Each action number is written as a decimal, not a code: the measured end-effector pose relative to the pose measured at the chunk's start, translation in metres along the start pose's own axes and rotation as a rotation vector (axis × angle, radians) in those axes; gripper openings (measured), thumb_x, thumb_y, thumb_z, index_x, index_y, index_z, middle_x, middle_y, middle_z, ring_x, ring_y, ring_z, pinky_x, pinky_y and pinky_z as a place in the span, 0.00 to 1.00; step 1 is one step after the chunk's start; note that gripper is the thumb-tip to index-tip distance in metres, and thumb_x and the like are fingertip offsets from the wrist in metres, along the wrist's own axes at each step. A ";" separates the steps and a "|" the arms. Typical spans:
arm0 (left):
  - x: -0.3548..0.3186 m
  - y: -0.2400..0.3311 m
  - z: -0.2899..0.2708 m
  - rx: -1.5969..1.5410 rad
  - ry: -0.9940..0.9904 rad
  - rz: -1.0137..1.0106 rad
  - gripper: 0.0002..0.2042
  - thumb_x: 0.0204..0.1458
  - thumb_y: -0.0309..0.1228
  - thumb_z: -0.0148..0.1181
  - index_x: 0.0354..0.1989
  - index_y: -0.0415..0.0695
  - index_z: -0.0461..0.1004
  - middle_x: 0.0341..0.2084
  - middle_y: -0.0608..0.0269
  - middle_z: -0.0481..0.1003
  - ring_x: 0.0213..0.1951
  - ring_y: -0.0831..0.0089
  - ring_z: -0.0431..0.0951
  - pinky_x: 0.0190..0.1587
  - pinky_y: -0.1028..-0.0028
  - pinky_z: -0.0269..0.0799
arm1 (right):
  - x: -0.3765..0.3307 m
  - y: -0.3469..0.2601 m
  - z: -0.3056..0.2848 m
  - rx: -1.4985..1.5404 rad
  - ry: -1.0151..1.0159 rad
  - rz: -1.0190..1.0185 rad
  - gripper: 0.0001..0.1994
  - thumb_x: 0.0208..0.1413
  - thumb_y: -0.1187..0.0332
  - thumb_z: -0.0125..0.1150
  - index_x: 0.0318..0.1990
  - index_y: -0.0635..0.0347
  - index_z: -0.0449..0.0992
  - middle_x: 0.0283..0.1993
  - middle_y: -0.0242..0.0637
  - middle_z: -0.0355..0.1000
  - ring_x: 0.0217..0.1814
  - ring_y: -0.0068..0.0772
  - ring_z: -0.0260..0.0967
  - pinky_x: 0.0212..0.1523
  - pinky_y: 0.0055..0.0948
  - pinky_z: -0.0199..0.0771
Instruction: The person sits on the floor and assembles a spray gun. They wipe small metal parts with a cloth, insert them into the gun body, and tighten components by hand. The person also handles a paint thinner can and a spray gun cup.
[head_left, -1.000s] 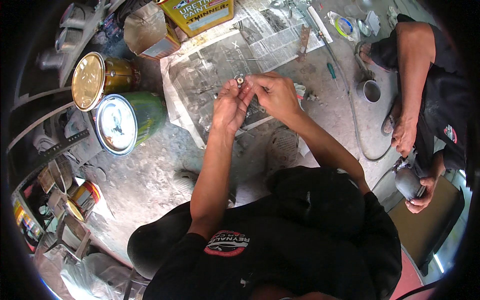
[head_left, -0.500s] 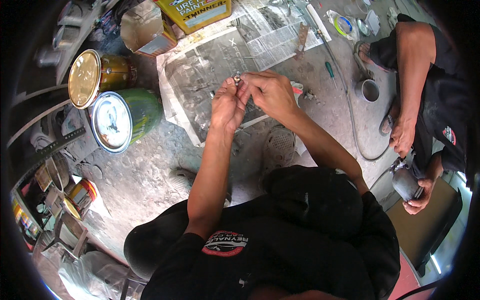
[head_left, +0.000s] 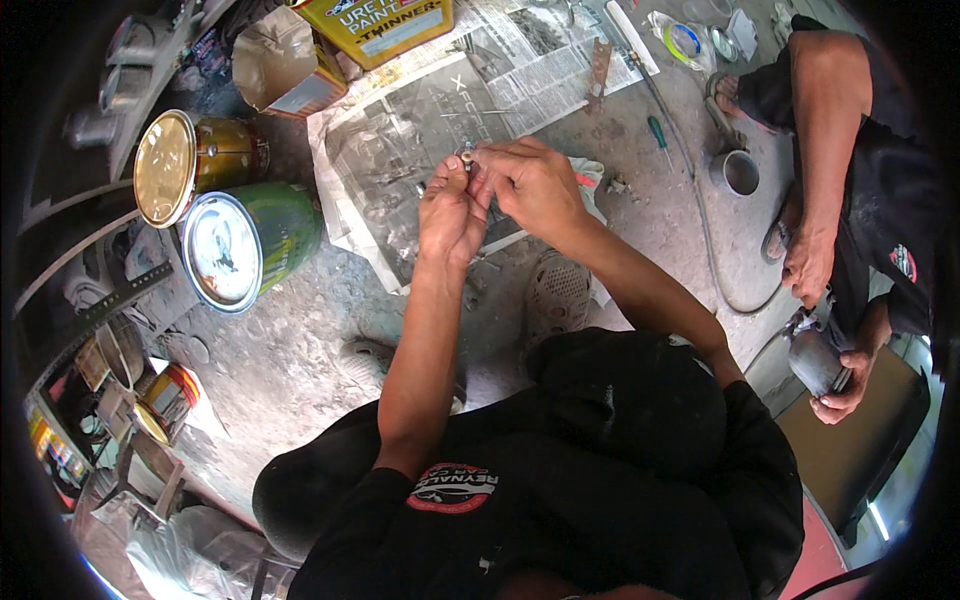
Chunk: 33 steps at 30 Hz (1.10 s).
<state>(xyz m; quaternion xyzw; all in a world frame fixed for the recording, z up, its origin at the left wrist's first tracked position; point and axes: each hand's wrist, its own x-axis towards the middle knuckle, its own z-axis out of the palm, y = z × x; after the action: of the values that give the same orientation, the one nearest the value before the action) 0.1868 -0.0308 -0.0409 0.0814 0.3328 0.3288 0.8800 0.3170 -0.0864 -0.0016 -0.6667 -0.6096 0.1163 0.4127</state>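
Over the newspaper (head_left: 375, 165) spread on the floor, my two hands meet at a small, round metal fitting (head_left: 467, 157), brass-coloured with a silvery part. My left hand (head_left: 455, 215) is closed, pinching it from below between thumb and fingers. From the right, my right hand (head_left: 538, 188) is closed too, its thumb and fingertips pressed at the fitting's side. The fingers hide much of the piece, so its exact kind is unclear. Thin metal rods and other small parts lie on the paper near my hands.
Two paint cans, gold (head_left: 166, 168) and green (head_left: 290, 240), stand at left. Behind are a cut-open carton (head_left: 275, 60) and a yellow thinner tin (head_left: 390, 30). At right lie a screwdriver (head_left: 657, 133), hose (head_left: 700, 220) and metal cup (head_left: 740, 173). A co-worker's hands hold a grey cup-shaped tool (head_left: 818, 360).
Both hands stay on the fitting, with only a slight shift of the right fingers around it. The whole view has moved a little.
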 end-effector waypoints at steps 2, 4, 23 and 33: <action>-0.002 -0.001 0.003 0.014 0.047 0.001 0.08 0.67 0.33 0.48 0.40 0.43 0.71 0.43 0.59 0.77 0.44 0.71 0.78 0.51 0.72 0.78 | -0.001 0.001 0.001 -0.014 -0.040 -0.006 0.15 0.45 0.76 0.60 0.43 0.59 0.82 0.38 0.45 0.79 0.39 0.48 0.76 0.42 0.41 0.77; -0.005 -0.002 0.001 -0.004 0.051 0.001 0.08 0.67 0.33 0.48 0.41 0.43 0.71 0.44 0.58 0.77 0.44 0.71 0.78 0.51 0.71 0.78 | 0.000 0.000 -0.002 0.008 -0.124 0.056 0.15 0.44 0.76 0.61 0.42 0.60 0.82 0.38 0.46 0.79 0.40 0.48 0.76 0.43 0.41 0.76; -0.003 0.002 -0.008 -0.032 -0.005 -0.044 0.09 0.68 0.34 0.48 0.44 0.42 0.71 0.45 0.58 0.76 0.44 0.71 0.78 0.51 0.71 0.78 | -0.004 -0.003 0.000 0.002 -0.054 0.034 0.13 0.47 0.78 0.60 0.42 0.61 0.82 0.43 0.43 0.80 0.41 0.45 0.76 0.43 0.38 0.77; -0.002 0.012 -0.005 0.024 0.047 -0.043 0.10 0.68 0.33 0.47 0.44 0.38 0.70 0.41 0.55 0.76 0.43 0.66 0.77 0.51 0.66 0.78 | -0.003 -0.001 0.004 0.057 0.012 0.066 0.14 0.45 0.77 0.61 0.42 0.62 0.81 0.42 0.44 0.80 0.38 0.49 0.74 0.42 0.40 0.76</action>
<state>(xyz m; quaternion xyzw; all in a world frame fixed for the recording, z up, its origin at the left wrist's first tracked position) 0.1762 -0.0232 -0.0392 0.0768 0.3591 0.3076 0.8778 0.3128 -0.0876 -0.0051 -0.6751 -0.5811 0.1432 0.4312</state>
